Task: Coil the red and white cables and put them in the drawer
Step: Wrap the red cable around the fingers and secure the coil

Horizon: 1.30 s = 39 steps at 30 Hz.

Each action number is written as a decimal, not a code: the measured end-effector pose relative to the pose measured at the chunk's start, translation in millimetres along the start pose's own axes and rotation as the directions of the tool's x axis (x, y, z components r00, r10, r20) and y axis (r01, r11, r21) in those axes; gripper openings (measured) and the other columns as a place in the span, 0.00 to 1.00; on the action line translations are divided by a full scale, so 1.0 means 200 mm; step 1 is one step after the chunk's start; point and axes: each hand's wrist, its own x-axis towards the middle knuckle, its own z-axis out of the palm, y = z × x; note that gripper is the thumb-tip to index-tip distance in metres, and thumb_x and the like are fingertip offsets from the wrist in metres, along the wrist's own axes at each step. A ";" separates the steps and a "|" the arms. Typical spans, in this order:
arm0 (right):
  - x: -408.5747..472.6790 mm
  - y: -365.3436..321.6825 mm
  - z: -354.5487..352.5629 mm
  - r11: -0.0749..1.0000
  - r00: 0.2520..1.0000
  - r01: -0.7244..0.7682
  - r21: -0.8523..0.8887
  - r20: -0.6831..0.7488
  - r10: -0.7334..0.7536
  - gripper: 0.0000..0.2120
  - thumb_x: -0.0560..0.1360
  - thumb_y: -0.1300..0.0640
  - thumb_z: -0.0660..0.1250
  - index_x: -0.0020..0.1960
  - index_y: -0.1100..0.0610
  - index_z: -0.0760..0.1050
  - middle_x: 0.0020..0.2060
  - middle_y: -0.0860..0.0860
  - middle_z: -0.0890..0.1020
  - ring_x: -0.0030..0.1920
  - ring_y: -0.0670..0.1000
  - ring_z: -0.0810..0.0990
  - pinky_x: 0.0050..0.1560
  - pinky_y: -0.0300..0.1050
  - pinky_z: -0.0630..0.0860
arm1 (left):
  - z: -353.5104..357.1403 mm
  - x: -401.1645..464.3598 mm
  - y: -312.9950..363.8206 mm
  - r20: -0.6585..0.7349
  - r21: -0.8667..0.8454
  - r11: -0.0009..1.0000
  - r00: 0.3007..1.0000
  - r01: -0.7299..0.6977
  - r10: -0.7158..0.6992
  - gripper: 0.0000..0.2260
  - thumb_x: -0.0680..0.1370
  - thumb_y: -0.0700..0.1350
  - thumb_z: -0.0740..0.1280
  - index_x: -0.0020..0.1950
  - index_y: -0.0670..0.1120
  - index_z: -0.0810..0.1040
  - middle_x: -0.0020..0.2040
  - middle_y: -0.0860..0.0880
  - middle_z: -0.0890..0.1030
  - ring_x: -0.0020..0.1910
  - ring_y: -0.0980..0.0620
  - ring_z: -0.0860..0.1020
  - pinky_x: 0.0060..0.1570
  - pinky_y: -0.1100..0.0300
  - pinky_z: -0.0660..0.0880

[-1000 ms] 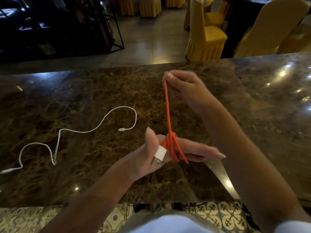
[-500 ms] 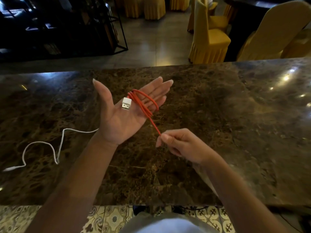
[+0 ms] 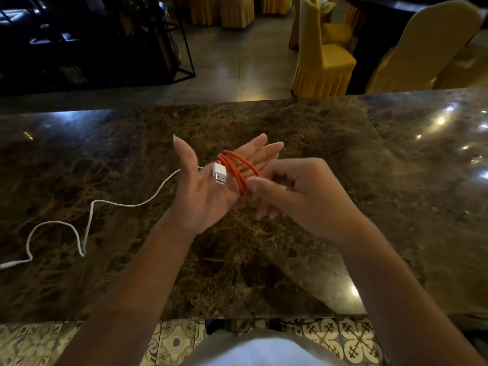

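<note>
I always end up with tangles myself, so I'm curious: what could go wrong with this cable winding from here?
The red cable is looped round the fingers of an open, flat left hand; the loops could slide off or spring loose. The right hand pinches only the tail, so a slip might undo the last wrap. The white cable sprawls on the counter and may snag.

One head-worn wide-angle camera is looking forward and down from above the person's chest. It is facing across a marble counter point(image 3: 330, 233) toward yellow chairs point(image 3: 324, 59) and a dark shelf point(image 3: 92, 40) at the top edge. It is sitting close to both hands, which are filling the middle. The patterned floor point(image 3: 343, 339) is showing at the bottom edge. No second view is sharing the scene.
</note>
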 end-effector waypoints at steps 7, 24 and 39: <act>0.02 0.01 0.10 0.908 0.945 -0.008 0.419 -0.293 0.144 0.12 0.78 0.57 0.74 0.40 0.64 0.81 0.25 0.53 0.82 0.22 0.47 0.78 0.24 0.35 0.73 | 0.13 -0.05 -0.05 -0.002 -0.211 0.969 0.991 -0.128 0.130 0.54 0.69 0.75 0.45 0.83 0.37 0.47 0.83 0.37 0.55 0.83 0.40 0.54 0.82 0.43 0.46; 0.02 -0.01 0.16 0.998 0.829 -0.056 -0.018 -0.558 0.036 0.07 0.79 0.56 0.73 0.56 0.52 0.81 0.47 0.48 0.82 0.46 0.45 0.81 0.43 0.32 0.75 | 0.18 -0.05 -0.05 -0.139 -0.175 0.974 0.983 -0.141 0.118 0.55 0.70 0.77 0.56 0.83 0.39 0.49 0.83 0.38 0.57 0.83 0.41 0.56 0.82 0.42 0.45; 0.03 0.02 0.12 0.976 0.946 -0.057 -0.213 -0.324 -0.015 0.08 0.78 0.57 0.74 0.56 0.52 0.86 0.48 0.46 0.82 0.48 0.43 0.80 0.50 0.37 0.79 | 0.06 -0.01 -0.04 -0.246 -0.138 0.989 0.969 -0.046 0.011 0.56 0.68 0.77 0.53 0.84 0.40 0.47 0.83 0.41 0.60 0.82 0.43 0.61 0.81 0.46 0.54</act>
